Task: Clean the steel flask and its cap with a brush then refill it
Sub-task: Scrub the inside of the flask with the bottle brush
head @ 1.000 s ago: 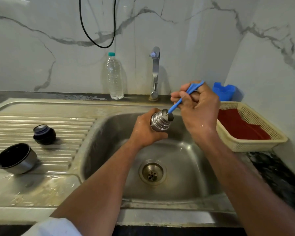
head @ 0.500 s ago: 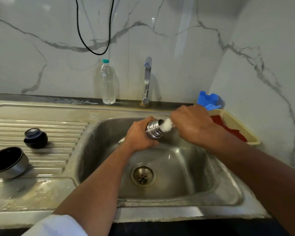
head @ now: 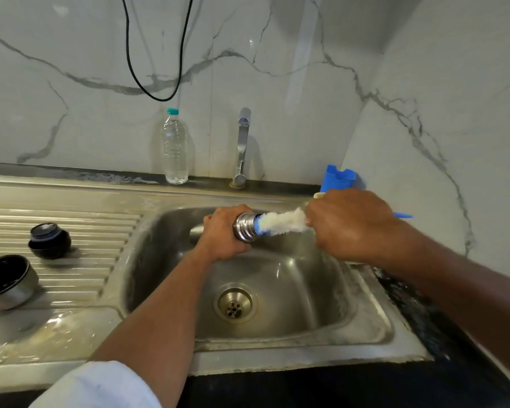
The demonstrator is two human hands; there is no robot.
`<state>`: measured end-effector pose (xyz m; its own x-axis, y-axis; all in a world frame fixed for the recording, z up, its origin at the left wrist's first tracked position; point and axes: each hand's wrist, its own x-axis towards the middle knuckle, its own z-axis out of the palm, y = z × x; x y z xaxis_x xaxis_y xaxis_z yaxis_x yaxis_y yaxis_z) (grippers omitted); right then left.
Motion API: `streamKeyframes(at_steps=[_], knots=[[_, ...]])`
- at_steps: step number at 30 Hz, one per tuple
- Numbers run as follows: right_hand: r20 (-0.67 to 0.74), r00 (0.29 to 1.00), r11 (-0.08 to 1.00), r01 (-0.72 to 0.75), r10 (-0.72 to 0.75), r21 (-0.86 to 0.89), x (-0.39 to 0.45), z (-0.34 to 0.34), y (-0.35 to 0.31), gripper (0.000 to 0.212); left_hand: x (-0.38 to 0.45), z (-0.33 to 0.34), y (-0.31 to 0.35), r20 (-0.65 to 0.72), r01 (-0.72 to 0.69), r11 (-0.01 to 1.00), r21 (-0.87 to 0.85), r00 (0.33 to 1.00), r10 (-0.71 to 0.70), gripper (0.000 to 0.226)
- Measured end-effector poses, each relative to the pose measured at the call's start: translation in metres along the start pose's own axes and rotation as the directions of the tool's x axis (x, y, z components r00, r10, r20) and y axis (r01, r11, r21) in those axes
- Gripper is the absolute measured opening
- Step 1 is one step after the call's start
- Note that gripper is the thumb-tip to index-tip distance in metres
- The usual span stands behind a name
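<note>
At the bench's left edge, on the ribbed drainer, a steel cup lies tipped beside the dark cap, probably parked to await scrubbing. A water bottle stands by the back edge, likely for refilling. Over the sink, the left hand has its fingers clenched round the flask, held sideways so the brush enters. The flask's ribbed steel neck looks shiny and wet. The right hand grasps the brush handle.
</note>
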<state>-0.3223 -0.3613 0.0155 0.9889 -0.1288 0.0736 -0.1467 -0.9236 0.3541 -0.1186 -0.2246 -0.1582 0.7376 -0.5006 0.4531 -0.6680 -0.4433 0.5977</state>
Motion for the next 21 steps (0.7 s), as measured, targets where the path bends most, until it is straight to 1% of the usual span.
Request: streamKeyframes(at_steps=[2, 4, 7, 9, 11, 14, 16, 18, 21], knots=[[0.053, 0.998, 0.996, -0.032, 0.028, 0.080, -0.003, -0.008, 0.010, 0.025, 0.000, -0.003, -0.001, -0.015, 0.046, 0.998, -0.037, 0.999, -0.047, 0.072], [0.062, 0.997, 0.993, -0.048, 0.042, 0.111, -0.008, -0.010, 0.014, 0.022, 0.001, -0.003, 0.002, -0.021, 0.071, 0.995, -0.073, 0.997, -0.073, 0.074], [0.037, 0.998, 0.993, -0.063, 0.060, 0.097, -0.017, -0.009, 0.007, 0.018, -0.001, -0.004, 0.004, -0.024, 0.127, 0.989, -0.069, 0.991, -0.129, 0.075], [0.000, 0.998, 0.996, -0.065, 0.066, 0.056, -0.021, -0.010, -0.001, 0.015, 0.000, -0.005, 0.003, 0.006, 0.163, 0.985, -0.054, 0.987, -0.163, 0.074], [-0.015, 0.998, 0.997, -0.066, 0.066, 0.029, -0.022, -0.014, -0.005, 0.016, 0.001, -0.006, 0.001, 0.028, 0.166, 0.984, -0.070, 0.986, -0.164, 0.070], [0.001, 0.996, 0.996, -0.090, 0.090, 0.005, -0.021, -0.022, 0.001, 0.027, 0.004, -0.005, -0.002, 0.030, 0.134, 0.989, -0.066, 0.991, -0.132, 0.068], [0.019, 0.996, 0.997, -0.083, 0.083, 0.003, -0.021, -0.025, 0.008, 0.030, 0.002, -0.007, 0.001, 0.020, 0.114, 0.991, -0.070, 0.993, -0.113, 0.071], [0.043, 0.996, 0.996, -0.076, 0.074, 0.043, -0.022, -0.022, 0.013, 0.028, 0.001, -0.008, 0.001, 0.015, 0.094, 0.994, -0.047, 0.996, -0.093, 0.072], [0.085, 0.994, 0.985, -0.080, 0.068, 0.152, -0.024, -0.010, 0.020, 0.021, 0.000, -0.010, -0.002, 0.038, 0.088, 0.996, 0.008, 0.995, -0.089, 0.075]])
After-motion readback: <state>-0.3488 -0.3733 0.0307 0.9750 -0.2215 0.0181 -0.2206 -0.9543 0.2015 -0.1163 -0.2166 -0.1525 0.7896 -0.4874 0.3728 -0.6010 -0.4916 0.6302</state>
